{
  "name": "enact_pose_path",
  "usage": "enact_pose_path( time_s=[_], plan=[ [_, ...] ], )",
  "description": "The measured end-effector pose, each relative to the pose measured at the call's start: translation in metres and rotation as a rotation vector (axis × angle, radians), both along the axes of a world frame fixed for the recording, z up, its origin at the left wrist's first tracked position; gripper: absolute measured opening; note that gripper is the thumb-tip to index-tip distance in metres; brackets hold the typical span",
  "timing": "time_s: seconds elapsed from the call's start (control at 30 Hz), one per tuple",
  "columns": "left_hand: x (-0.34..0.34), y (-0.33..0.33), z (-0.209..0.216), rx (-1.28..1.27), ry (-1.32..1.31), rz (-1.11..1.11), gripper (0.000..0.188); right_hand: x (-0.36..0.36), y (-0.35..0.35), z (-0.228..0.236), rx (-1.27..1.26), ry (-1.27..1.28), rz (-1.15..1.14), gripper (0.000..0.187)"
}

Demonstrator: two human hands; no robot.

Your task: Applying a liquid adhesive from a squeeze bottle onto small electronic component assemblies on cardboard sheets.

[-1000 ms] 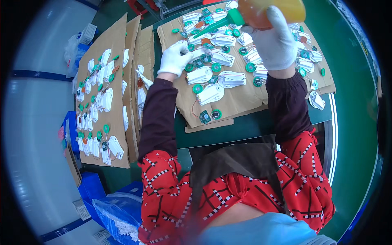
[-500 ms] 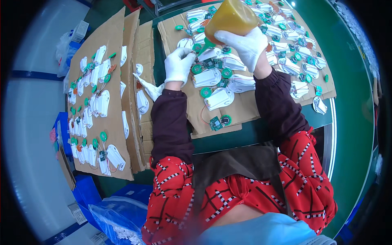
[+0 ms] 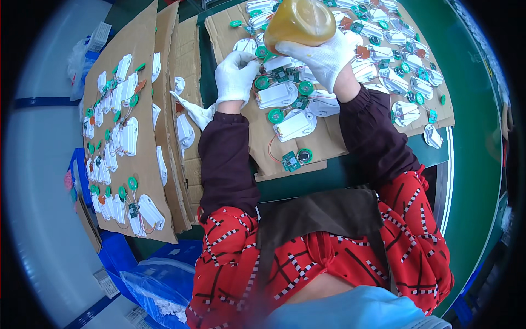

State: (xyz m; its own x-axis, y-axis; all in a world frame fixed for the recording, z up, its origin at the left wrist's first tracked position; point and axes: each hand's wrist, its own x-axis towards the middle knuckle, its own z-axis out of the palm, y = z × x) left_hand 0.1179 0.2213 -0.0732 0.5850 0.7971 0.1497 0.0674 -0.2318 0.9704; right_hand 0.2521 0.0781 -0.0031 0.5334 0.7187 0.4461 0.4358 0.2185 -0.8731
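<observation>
My right hand (image 3: pixel 323 59), in a white glove, is wrapped round an upturned squeeze bottle (image 3: pixel 300 23) of amber liquid. The bottle is tilted over the small assemblies, and its tip is hidden here. Just left of it, my gloved left hand (image 3: pixel 234 79) has thumb and fingers pinched together beside a green round disc (image 3: pixel 261 51); whatever they grip is too small to make out. Below the hands, white plastic housings (image 3: pixel 276 95) with thin wires, green discs and green circuit boards (image 3: pixel 290 161) lie in rows on a cardboard sheet (image 3: pixel 329 140).
More cardboard sheets (image 3: pixel 159 203) bearing similar housings stand at the left. A loose white glove (image 3: pixel 196 112) lies near my left forearm. The green table (image 3: pixel 474 181) extends along the right. Blue bins (image 3: pixel 118 252) and a clear plastic bag (image 3: pixel 153 288) are at lower left.
Both hands and the bottle appear slightly further left and higher or level in the picture, while the whole view has shifted a little. My grip on the bottle looks the same.
</observation>
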Motion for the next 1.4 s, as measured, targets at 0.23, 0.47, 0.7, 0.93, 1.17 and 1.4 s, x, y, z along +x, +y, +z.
enact_pose_path(
  time_s=[0.23,0.47,0.7,0.93,1.17,1.4],
  plan=[
    [0.003,-0.002,0.001,0.025,0.039,0.017,0.012,0.000,0.001,-0.008,0.045,0.094,0.035,0.051],
    [0.004,-0.001,-0.002,0.060,0.042,0.023,0.012,-0.005,0.001,-0.006,0.013,0.078,0.003,0.050],
    [0.005,0.000,-0.004,0.061,0.033,0.026,0.014,-0.005,-0.005,0.000,-0.007,-0.017,0.025,0.047],
    [0.003,0.001,-0.005,0.080,0.061,0.036,0.015,-0.002,-0.008,0.003,-0.011,0.022,0.061,0.042],
    [0.004,0.003,-0.007,0.077,0.060,0.023,0.014,0.004,-0.007,0.003,-0.027,-0.010,0.042,0.041],
    [0.004,0.000,-0.003,0.087,0.082,0.030,0.013,0.001,-0.006,0.005,-0.021,0.010,-0.025,0.041]
  ],
)
